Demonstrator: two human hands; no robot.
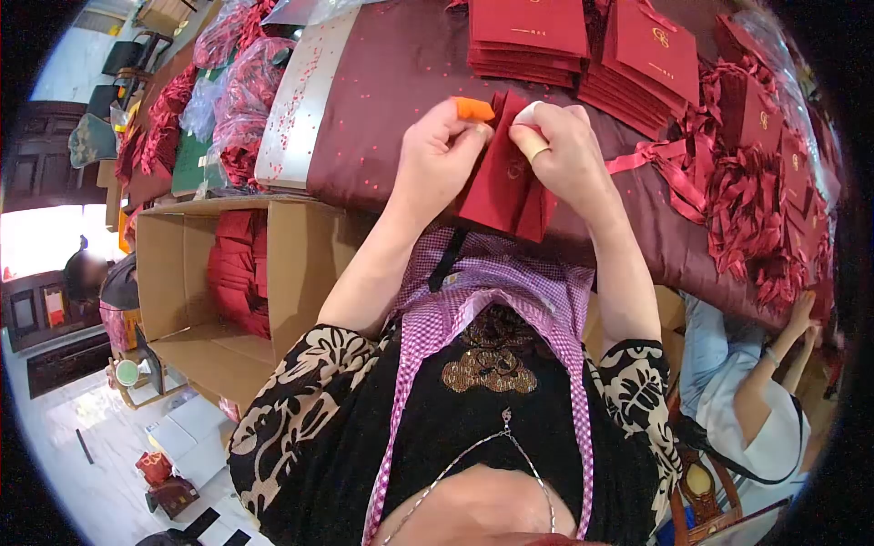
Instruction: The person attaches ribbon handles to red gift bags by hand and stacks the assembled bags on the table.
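A dark red paper gift bag [498,187] stands upright in front of my chest at the table's near edge, its folded sides partly spread. My left hand [442,155], with an orange finger cover, is closed in a pinch at the bag's upper left edge. On the other side my right hand [569,155], with a white and a pale yellow finger cover, pinches the upper right edge. Whether a ribbon is also between the fingers is hidden. Just beyond are two stacks of flat red bags, one at the middle [528,36] and one to the right [642,68].
Red ribbons [687,182] and more bags [792,173] lie to the right on the cloth-covered table [391,82]. An open cardboard box [309,264] with red bags is at left. Plastic-wrapped red bundles [250,86] lie behind it. Other people are at right and far left.
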